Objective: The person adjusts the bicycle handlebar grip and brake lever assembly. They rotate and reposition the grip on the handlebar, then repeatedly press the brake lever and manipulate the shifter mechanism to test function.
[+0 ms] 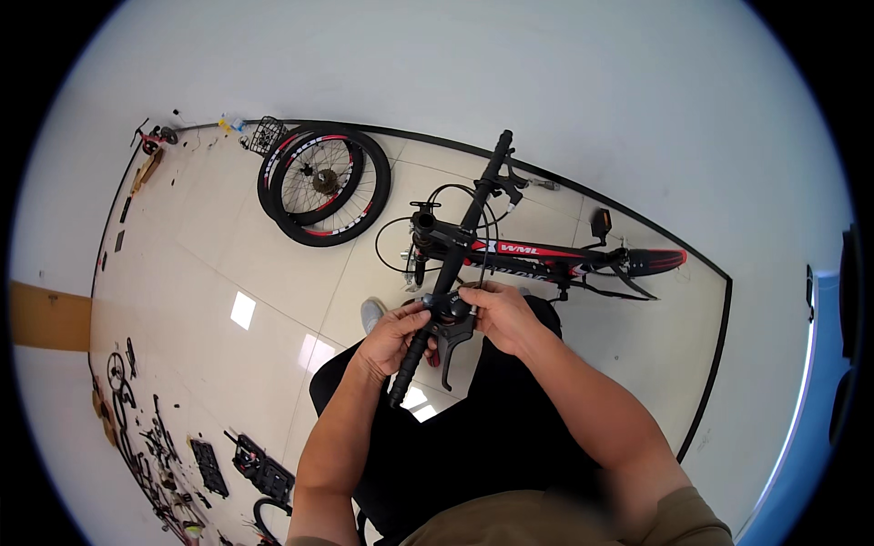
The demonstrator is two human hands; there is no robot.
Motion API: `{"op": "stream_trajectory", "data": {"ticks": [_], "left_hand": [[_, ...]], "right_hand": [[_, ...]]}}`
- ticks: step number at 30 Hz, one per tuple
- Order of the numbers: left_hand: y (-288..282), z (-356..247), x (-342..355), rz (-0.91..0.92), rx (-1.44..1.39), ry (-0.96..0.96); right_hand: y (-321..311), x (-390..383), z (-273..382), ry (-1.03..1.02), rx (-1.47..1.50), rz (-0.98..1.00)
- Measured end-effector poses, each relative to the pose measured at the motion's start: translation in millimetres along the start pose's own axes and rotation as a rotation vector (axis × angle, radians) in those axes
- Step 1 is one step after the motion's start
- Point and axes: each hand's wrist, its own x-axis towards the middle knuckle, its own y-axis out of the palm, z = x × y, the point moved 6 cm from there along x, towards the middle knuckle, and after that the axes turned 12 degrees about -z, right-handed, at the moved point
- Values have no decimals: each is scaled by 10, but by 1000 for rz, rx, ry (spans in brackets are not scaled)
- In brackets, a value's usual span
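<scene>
A black bicycle handlebar (462, 242) runs from the far side toward my lap, joined to a black and red bike frame (537, 252). On its near end sits a black shifter (452, 305), with a brake lever (448, 350) hanging beside the ribbed grip (407, 369). My left hand (396, 338) is closed round the bar and shifter, its thumb on top and some fingers hidden beneath. From the right, my right hand (501, 316) pinches the shifter's other side, fingers partly hidden. Another brake lever (513, 187) is mounted at the bar's far end.
Two wheels (373, 214) with black tires lean together near the wall, beside a wire basket (268, 135). Loose bike parts (159, 446) and an open black tool case (262, 469) lie at lower left. A small red bike (157, 136) stands far left. Thin cables (382, 241) loop round the handlebar.
</scene>
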Motion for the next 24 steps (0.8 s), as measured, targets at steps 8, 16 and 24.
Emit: {"op": "stream_trajectory", "data": {"ticks": [8, 16, 24], "left_hand": [[-54, -4, 164, 207, -102, 0], [-109, -7, 333, 325, -30, 9], [-14, -91, 383, 371, 157, 71]], "right_hand": [[-94, 53, -76, -59, 12, -65], [-57, 11, -94, -15, 55, -10], [-36, 61, -16, -74, 34, 45]]}}
